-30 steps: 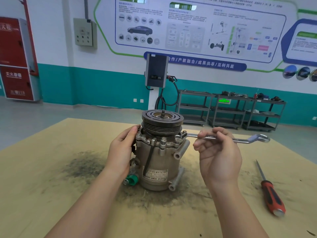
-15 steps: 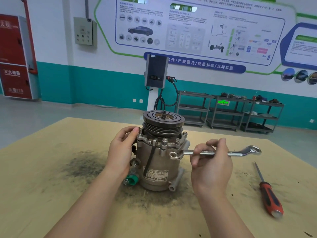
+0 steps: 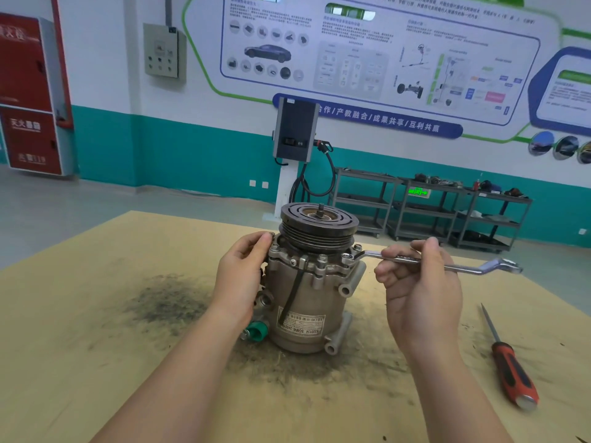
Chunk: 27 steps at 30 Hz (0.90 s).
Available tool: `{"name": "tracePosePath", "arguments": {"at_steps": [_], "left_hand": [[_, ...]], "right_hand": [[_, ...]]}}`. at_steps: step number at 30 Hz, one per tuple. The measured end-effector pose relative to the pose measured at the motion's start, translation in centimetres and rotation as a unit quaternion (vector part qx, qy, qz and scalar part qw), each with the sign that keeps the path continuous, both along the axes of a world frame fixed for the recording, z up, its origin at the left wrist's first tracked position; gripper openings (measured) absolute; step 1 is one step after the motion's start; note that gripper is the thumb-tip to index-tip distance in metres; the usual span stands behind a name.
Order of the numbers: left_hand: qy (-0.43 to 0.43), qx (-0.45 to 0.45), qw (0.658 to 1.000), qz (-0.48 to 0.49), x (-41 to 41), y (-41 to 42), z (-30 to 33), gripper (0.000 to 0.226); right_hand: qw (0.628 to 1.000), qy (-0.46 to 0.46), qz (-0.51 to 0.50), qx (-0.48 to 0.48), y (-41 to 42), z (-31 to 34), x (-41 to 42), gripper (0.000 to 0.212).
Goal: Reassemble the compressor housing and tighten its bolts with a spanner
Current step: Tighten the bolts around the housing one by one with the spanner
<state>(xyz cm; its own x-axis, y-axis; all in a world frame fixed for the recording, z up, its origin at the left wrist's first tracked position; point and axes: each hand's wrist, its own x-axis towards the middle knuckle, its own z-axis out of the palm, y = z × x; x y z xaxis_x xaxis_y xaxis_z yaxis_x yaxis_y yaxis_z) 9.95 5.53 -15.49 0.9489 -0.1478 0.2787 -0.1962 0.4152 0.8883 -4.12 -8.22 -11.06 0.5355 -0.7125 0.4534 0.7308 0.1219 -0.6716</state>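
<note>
Compressor housing [image 3: 308, 302] stands upright near the middle of the table [image 3: 96, 314], its base on a dark, sooty stain [image 3: 169, 302] that spreads across the tan board to the left and in front of it. We see its grooved black pulley [image 3: 318, 227] on top with a short threaded shaft rising from the centre, a flange with several bolts [image 3: 322, 258] just below the pulley, a black strap running down the front to a printed label [image 3: 300, 324], and a green cap [image 3: 257, 330] low on its left side. Our left hand [image 3: 241, 276] rests against the left side of the housing, fingers together and curved, their tips touching the flange edge by the pulley. Our right hand [image 3: 419, 289] is to the right of the housing, thumb and curled fingers pinching the shaft of the spanner [image 3: 431, 262]. That spanner lies almost level; its ring end sits over a bolt on the right edge of the flange, while its far end juts out past our hand to the right. A screwdriver [image 3: 508, 366] with a red and black handle lies on the table well to the right, apart from both hands, its blade pointing away from us.
</note>
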Motion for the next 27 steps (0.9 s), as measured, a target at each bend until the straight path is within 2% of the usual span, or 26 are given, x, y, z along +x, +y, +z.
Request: {"name": "tracePosePath", "arguments": {"at_steps": [2, 7, 10, 13, 15, 17, 19, 21, 24, 27], "left_hand": [[-0.021, 0.037, 0.999, 0.022, -0.4, -0.1, -0.2, 0.018], [-0.106, 0.116, 0.988, -0.003, -2.1, 0.4, 0.0, 0.053], [-0.130, 0.130, 0.982, -0.031, -2.3, 0.4, -0.3, 0.076], [-0.135, 0.131, 0.981, -0.044, -2.1, 0.3, -0.7, 0.082], [-0.130, 0.135, 0.981, -0.044, -1.9, 0.2, -0.9, 0.088], [-0.131, 0.135, 0.981, -0.038, -1.7, 0.2, -1.0, 0.092], [-0.135, 0.129, 0.982, -0.031, -1.6, 0.1, -1.1, 0.094], [-0.133, 0.116, 0.984, -0.027, -1.4, -0.2, -1.1, 0.082], [-0.129, 0.094, 0.987, -0.030, -1.3, -0.4, -1.2, 0.072], [-0.137, 0.119, 0.983, -0.026, -1.4, -0.2, -1.3, 0.074]], "right_hand": [[0.999, 0.007, 0.039, -0.006, -0.6, 0.3, -0.1, 0.020], [0.995, 0.028, 0.089, 0.045, -1.4, 0.3, 0.0, 0.012], [0.995, 0.000, 0.029, 0.100, -0.5, -0.5, 0.4, 0.011], [0.993, -0.057, -0.068, 0.075, 1.1, -1.1, 0.3, 0.020], [0.985, -0.112, -0.131, 0.003, 2.5, -1.5, 0.0, 0.024], [0.962, -0.144, -0.192, -0.130, 4.0, -2.5, -0.1, 0.027], [0.921, -0.116, -0.224, -0.297, 5.1, -3.6, 0.2, 0.025], [0.871, -0.070, -0.207, -0.440, 5.5, -4.4, 0.8, 0.019], [0.844, -0.038, -0.179, -0.505, 5.1, -4.3, 1.1, 0.017], [0.848, -0.048, -0.190, -0.492, 4.0, -3.4, 0.5, 0.010]]}}
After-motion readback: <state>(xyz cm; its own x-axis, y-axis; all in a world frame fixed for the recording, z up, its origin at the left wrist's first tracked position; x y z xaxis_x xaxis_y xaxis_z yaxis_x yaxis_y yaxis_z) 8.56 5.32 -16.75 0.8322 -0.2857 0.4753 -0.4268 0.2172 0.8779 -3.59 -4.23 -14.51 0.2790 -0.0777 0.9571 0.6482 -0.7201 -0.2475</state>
